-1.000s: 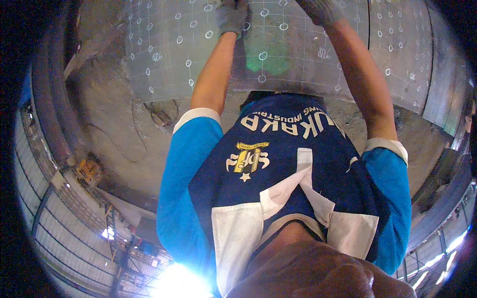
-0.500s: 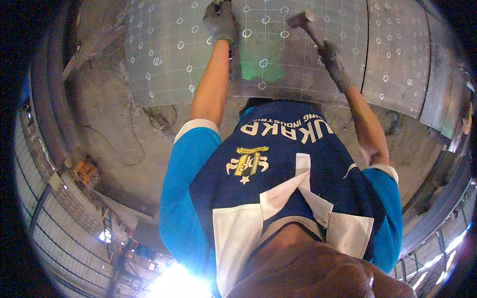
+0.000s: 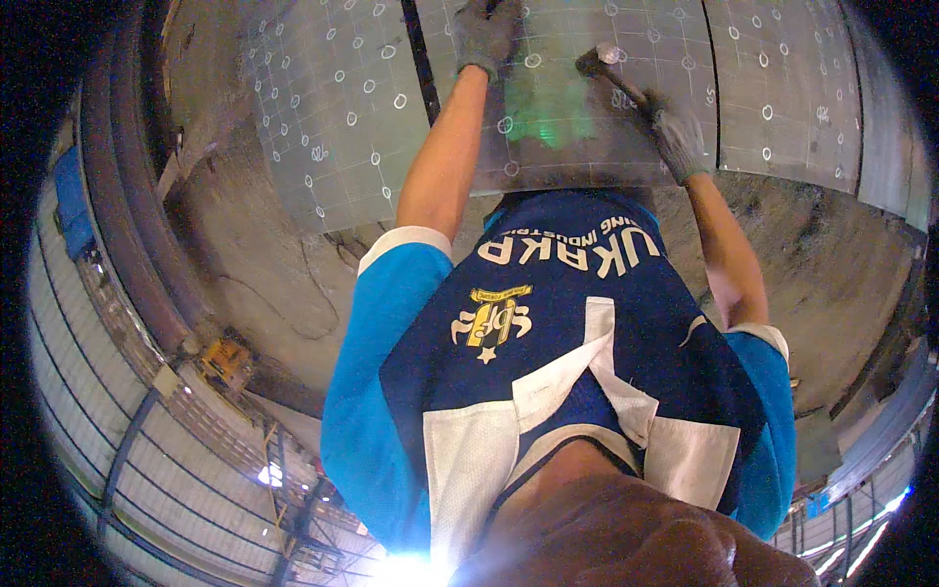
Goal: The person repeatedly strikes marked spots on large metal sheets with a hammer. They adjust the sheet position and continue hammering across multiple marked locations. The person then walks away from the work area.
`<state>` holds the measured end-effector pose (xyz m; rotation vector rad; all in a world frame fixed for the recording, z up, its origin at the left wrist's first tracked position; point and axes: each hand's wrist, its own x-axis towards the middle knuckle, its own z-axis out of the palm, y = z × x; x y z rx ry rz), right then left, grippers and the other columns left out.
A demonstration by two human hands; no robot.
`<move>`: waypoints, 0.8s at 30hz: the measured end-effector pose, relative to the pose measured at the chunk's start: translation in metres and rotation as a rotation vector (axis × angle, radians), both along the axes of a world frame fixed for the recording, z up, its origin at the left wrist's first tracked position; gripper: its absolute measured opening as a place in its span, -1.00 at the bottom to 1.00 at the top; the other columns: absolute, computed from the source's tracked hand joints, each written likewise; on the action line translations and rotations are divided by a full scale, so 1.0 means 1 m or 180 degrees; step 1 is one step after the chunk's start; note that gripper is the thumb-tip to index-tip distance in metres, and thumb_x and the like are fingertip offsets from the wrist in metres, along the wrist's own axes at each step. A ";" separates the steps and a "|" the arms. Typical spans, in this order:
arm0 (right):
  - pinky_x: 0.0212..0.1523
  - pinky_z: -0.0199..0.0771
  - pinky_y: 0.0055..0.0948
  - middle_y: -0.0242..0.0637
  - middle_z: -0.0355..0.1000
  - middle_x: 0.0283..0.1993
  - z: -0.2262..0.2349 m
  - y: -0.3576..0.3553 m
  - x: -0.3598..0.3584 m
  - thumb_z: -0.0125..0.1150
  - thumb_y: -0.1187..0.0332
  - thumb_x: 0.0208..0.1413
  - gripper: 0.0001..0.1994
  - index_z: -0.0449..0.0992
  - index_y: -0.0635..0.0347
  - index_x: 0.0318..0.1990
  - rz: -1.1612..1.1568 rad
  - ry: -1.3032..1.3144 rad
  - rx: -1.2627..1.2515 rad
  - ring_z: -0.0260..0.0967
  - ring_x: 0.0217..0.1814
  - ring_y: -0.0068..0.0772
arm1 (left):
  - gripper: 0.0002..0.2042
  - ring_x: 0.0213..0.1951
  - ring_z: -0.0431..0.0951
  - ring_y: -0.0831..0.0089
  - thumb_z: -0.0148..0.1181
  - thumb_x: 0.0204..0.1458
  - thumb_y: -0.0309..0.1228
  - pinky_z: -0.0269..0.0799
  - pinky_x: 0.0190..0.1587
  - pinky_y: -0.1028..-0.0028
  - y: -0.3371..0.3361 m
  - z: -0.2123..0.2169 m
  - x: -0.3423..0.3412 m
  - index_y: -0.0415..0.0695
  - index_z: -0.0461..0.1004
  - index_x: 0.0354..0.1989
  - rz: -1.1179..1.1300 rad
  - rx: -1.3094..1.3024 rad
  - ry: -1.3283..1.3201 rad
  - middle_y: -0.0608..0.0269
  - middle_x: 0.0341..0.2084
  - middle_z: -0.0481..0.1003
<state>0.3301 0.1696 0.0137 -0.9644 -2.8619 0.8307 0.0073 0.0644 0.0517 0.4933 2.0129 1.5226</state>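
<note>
Gloved right hand (image 3: 677, 137) grips a hammer (image 3: 608, 70); left hand (image 3: 486, 34) presses the chalk-circled metal plate (image 3: 333, 127)

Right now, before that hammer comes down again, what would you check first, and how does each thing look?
1. Grip on the hammer: the gloved right hand is closed around the handle. Ok.
2. Hammer head over the metal sheet marked with a grid and white circles: it sits at the sheet's surface. Ok.
3. Left hand apart from the hammer head: it rests on the sheet, well to the side. Ok.
4. Gloves on both hands: grey gloves show. Ok.
5. What the left hand holds against the sheet: hidden at the frame's upper edge. Cannot tell.
6. Which circle is aimed at: cannot tell.
</note>
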 end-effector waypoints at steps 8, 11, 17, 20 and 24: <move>0.13 0.38 0.00 -0.08 0.55 0.10 -0.036 0.004 0.014 -0.01 0.24 0.30 -0.63 0.54 0.02 0.19 0.0333 -0.0282 0.0421 0.47 0.09 0.05 | -0.82 -0.62 0.39 0.50 0.18 0.21 -0.28 0.32 -0.55 0.40 0.009 0.013 0.010 -0.14 0.56 -0.26 -0.0126 -0.0337 0.0092 0.33 -0.60 0.46; 0.01 0.43 0.04 0.00 0.57 0.01 -0.073 0.004 0.030 0.01 0.24 0.30 -0.64 0.56 0.08 0.16 0.0506 0.0620 0.1113 0.49 -0.01 0.14 | -0.82 -0.59 0.41 0.50 0.19 0.21 -0.30 0.33 -0.53 0.40 0.008 -0.017 -0.001 -0.17 0.56 -0.26 -0.0109 0.0049 0.0004 0.30 -0.56 0.48; 0.00 0.44 0.03 0.00 0.57 -0.01 -0.105 0.008 0.037 0.06 0.20 0.28 -0.64 0.56 0.07 0.14 0.0718 0.0867 0.1573 0.49 0.00 0.15 | -0.80 -0.49 0.49 0.48 0.22 0.20 -0.33 0.43 -0.44 0.38 0.008 -0.028 -0.007 -0.23 0.58 -0.17 -0.0088 -0.0019 0.0633 0.23 -0.46 0.56; -0.02 0.45 0.03 -0.01 0.57 -0.02 -0.098 0.008 0.035 0.09 0.19 0.27 -0.64 0.56 0.08 0.14 0.0704 0.0657 0.1451 0.49 -0.01 0.14 | -0.78 -0.44 0.54 0.41 0.22 0.20 -0.34 0.49 -0.35 0.35 0.008 -0.029 -0.007 -0.25 0.58 -0.14 -0.0094 -0.0034 0.0683 0.20 -0.41 0.60; 0.06 0.38 0.03 -0.08 0.56 0.03 -0.111 0.009 0.040 0.10 0.21 0.26 -0.63 0.53 0.02 0.18 0.0646 0.0559 0.1272 0.46 0.06 0.07 | -0.78 -0.41 0.57 0.37 0.22 0.20 -0.36 0.51 -0.30 0.34 0.011 0.000 0.002 -0.27 0.59 -0.11 -0.0201 -0.0254 0.0261 0.18 -0.39 0.61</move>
